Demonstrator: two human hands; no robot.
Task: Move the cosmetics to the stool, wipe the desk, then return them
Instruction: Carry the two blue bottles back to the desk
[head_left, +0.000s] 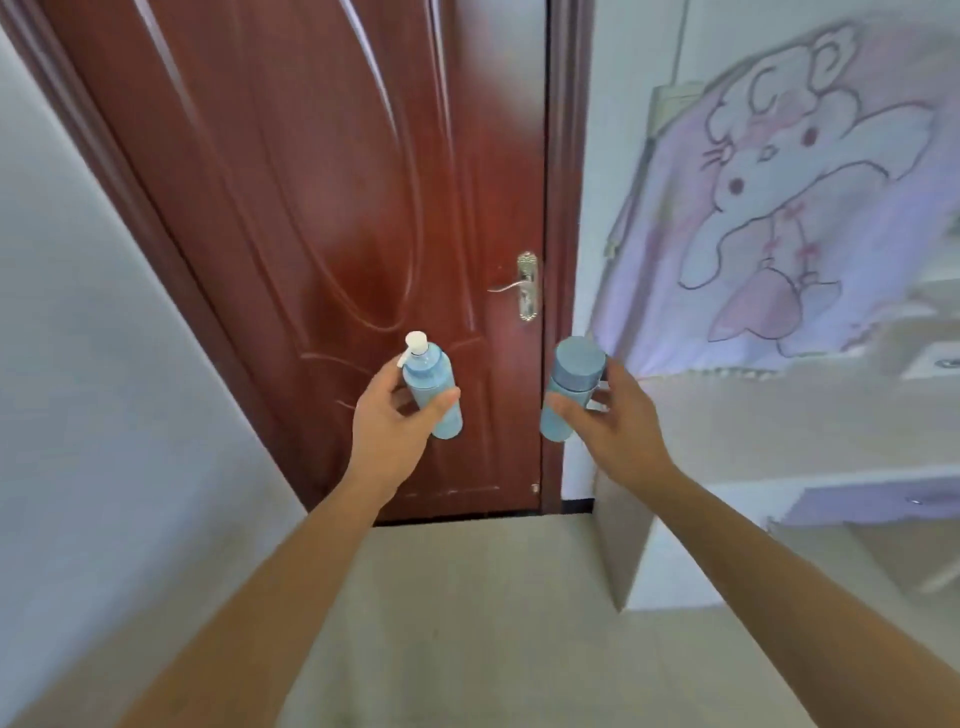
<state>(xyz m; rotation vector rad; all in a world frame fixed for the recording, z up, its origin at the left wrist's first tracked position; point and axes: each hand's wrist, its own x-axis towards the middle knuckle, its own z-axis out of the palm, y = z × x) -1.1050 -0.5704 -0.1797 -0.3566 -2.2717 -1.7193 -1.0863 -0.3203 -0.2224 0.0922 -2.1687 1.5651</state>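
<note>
My left hand (392, 421) grips a light blue pump bottle (431, 384) with a white pump head, tilted slightly to the left. A second light blue bottle (569, 382) with a grey-blue round cap is held in my right hand (613, 421), fingers curled round its body. Both bottles are up in the air in front of a closed door, about level with each other. The desk (779, 410) shows blurred at the right. No stool is in view.
A dark red wooden door (337, 208) with a metal handle (524, 286) stands straight ahead. A lilac cloth with a cartoon rabbit (779, 208) hangs above the desk at right. A white wall runs along the left. Beige floor tiles (467, 597) lie below.
</note>
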